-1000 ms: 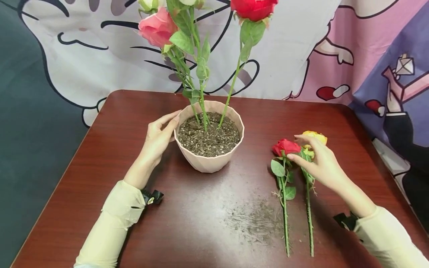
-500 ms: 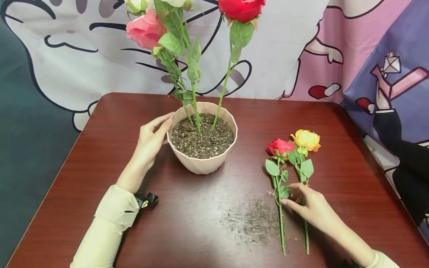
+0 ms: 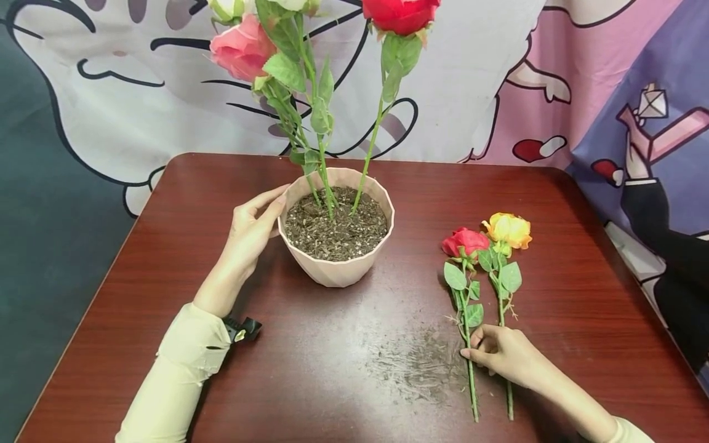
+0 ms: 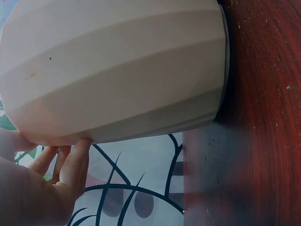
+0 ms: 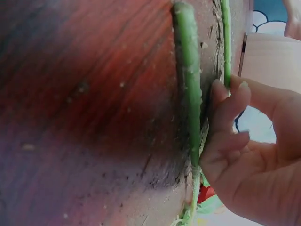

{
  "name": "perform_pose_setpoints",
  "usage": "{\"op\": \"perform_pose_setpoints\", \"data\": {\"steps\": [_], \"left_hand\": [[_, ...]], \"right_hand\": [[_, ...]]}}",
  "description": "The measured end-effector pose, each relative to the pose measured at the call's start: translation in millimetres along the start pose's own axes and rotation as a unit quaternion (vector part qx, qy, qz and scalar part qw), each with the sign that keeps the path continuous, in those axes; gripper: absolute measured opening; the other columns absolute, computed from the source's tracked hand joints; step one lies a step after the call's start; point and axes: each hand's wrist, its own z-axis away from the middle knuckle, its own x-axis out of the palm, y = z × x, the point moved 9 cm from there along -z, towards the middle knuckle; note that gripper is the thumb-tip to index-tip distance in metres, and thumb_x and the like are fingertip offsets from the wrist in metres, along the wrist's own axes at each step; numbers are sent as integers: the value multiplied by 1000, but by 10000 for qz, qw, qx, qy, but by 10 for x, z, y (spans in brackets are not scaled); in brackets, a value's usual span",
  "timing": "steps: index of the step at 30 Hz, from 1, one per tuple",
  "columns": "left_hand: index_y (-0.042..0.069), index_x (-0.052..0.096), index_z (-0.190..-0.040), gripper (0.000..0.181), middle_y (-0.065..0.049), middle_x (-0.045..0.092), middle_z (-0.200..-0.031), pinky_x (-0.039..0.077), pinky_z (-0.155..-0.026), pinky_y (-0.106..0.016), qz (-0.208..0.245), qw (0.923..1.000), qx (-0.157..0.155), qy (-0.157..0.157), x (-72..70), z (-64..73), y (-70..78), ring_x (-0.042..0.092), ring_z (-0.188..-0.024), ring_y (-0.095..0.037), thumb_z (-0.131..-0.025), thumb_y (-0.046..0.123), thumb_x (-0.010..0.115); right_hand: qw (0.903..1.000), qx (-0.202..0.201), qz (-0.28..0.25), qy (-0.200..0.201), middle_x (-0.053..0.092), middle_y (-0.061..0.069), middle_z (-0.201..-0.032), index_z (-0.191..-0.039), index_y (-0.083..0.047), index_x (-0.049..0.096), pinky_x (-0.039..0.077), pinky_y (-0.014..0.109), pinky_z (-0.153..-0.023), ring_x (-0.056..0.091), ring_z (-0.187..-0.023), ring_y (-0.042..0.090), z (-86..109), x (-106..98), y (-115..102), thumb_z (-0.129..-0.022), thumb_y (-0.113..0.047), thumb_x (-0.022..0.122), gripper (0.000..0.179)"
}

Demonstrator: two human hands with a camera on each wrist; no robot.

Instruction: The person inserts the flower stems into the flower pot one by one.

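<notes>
My left hand (image 3: 249, 231) rests against the left side of a pale pink flower pot (image 3: 338, 274), its thumb near the rim. In the left wrist view its fingertips touch the pot's outer wall (image 4: 117, 80). Dark soil (image 3: 332, 237) fills the pot, and a pink rose (image 3: 244, 49), a red rose (image 3: 401, 15) and pale flowers stand in it. At the right, my right hand (image 3: 512, 357) pinches the lower stem of a lying red rose (image 3: 465, 242) between thumb and fingers. The stem (image 5: 226, 42) shows at the fingertips in the right wrist view. A yellow rose (image 3: 508, 231) lies alongside, its stem passing under the hand.
Loose soil crumbs (image 3: 415, 366) are scattered on the brown table (image 3: 310, 369) left of the lying roses. Behind the table hangs a cloth (image 3: 471, 80) printed with cartoon figures. A black wrist strap (image 3: 244, 329) is on the left sleeve.
My right hand has moved from near the rose heads down along the stems and now pinches the red rose's stem. The left hand stays at the pot; the view has shifted slightly.
</notes>
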Motion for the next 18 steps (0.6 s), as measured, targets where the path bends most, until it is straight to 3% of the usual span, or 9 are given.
{"op": "perform_pose_setpoints", "data": {"steps": [9, 18], "left_hand": [[16, 57, -130, 39, -4, 53, -113, 54, -71, -20, 89, 10000, -37, 1, 6, -6, -19, 55, -93, -9, -95, 34, 54], [18, 57, -130, 41, -4, 53, -117, 53, -72, -21, -37, 10000, -49, 6, -1, -13, -9, 55, -93, -9, -94, 37, 54]], "right_hand": [[9988, 46, -441, -206, 57, -5, -59, -82, -8, 54, 44, 22, -50, 55, -51, 7, 13, 43, 17, -87, -23, 66, 20], [9968, -59, -739, -314, 57, -4, -60, -83, -6, 52, 43, 22, -53, 58, -57, 8, 6, -46, -75, -90, -24, 63, 22]]}}
